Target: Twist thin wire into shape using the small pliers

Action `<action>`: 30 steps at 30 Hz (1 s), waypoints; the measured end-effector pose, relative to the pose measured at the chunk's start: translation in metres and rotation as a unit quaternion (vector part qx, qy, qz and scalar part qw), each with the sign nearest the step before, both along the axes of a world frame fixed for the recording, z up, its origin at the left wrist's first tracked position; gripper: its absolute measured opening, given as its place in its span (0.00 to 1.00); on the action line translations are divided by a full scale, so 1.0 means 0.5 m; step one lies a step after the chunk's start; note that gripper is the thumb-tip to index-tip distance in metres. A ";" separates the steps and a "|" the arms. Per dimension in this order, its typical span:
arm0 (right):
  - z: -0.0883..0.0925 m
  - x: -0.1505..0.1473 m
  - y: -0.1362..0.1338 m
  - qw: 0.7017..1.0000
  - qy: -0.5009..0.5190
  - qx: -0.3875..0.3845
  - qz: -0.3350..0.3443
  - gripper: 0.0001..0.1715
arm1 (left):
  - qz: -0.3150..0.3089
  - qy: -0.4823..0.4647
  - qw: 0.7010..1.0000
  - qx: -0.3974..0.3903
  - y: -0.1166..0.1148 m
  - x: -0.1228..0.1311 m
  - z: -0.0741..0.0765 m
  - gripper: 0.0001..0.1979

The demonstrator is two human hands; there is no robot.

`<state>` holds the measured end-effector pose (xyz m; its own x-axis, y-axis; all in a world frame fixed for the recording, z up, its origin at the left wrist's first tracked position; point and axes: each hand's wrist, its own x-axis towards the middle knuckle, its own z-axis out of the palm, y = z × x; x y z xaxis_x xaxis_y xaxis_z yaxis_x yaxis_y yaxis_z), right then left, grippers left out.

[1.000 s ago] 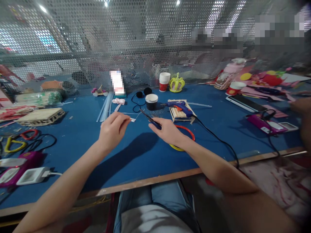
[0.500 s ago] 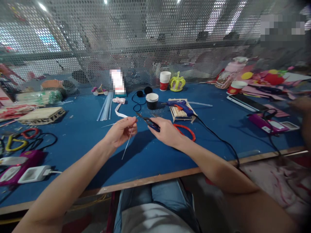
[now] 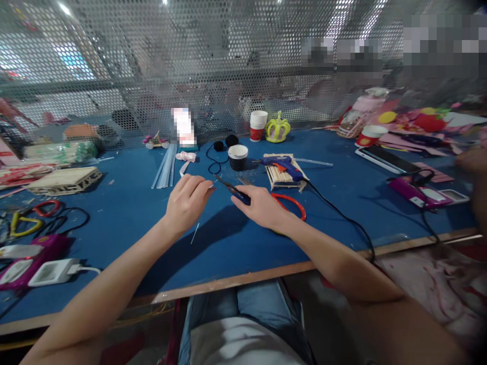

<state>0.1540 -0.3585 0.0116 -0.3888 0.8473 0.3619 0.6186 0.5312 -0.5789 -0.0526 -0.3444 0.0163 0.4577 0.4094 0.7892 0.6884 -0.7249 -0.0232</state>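
Open blue tabletop left of the left hand, black cup just beyond the right hand, glue gun and trailing cord barring the right side.

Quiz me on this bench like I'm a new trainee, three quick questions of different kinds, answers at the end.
1. Multiple choice: what does the glue gun lie on?
A) the phone
B) the rack of wooden sticks
C) the pink bottle

2. Short answer: which hand holds the dark-handled tool?

3. True or false: the yellow crown-shaped ornament stands just to the right of the stack of paper cups.

Key:
1. B
2. The right hand
3. True
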 end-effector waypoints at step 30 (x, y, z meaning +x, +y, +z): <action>-0.004 -0.001 0.004 0.996 0.051 -0.076 -0.007 0.19 | -0.016 -0.173 0.970 -0.171 -0.002 0.012 -0.013 0.07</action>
